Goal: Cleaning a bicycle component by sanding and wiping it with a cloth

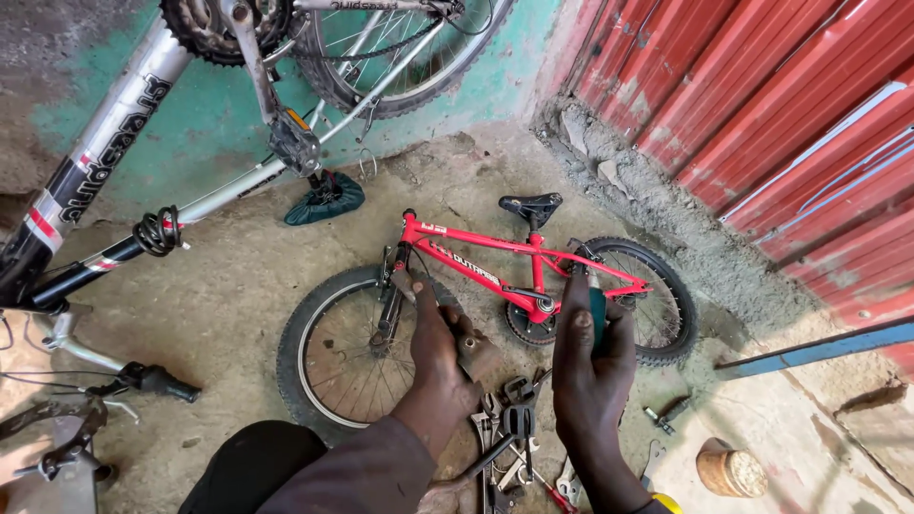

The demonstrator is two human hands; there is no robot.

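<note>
Right grip (592, 357) clasping teal-handled tool (597, 316), left hand (440, 350) on rusty metal part (473, 352)

Labels and a tin

A round rusty-brown tin (730, 468) stands on the floor at five o'clock; a black-and-white label strip (474, 267) runs along the red frame at centre.

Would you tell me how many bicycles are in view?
2: a small red bicycle lying on the ground beyond both hands, and a larger silver bicycle upside down at the upper left. Others may lie outside the picture.
</note>
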